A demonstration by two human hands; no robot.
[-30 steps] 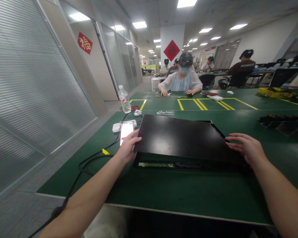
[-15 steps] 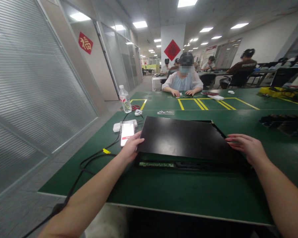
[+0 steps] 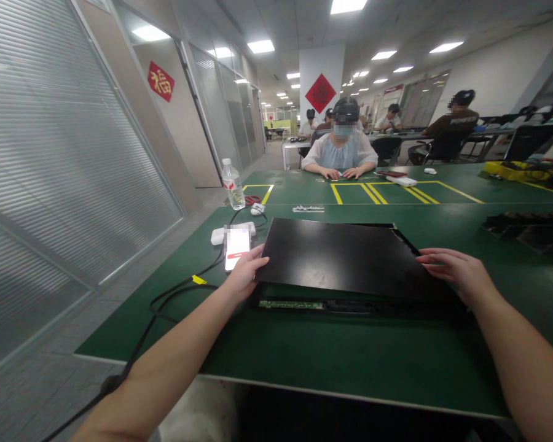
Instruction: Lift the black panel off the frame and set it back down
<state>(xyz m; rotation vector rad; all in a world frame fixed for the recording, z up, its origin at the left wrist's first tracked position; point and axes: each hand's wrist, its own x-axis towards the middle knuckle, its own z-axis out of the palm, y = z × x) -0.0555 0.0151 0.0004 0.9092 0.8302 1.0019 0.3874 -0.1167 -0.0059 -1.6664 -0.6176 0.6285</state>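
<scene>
A wide black flat panel (image 3: 345, 255) lies across a black frame (image 3: 350, 305) on the green table (image 3: 332, 356); a strip of circuit board shows under its near edge. My left hand (image 3: 245, 273) grips the panel's left edge, thumb on top. Over at the panel's right edge my right hand (image 3: 458, 273) rests with fingers spread flat on top.
A lit phone (image 3: 236, 247), a white power strip (image 3: 219, 234) and black cables (image 3: 166, 301) lie to the left. A water bottle (image 3: 233, 184) stands further back. Dark parts (image 3: 529, 230) sit at right. A person (image 3: 341, 153) works at the table opposite, others behind.
The panel has come down flatter onto the frame, its near edge lower than a second ago. Both hands stayed on its edges.
</scene>
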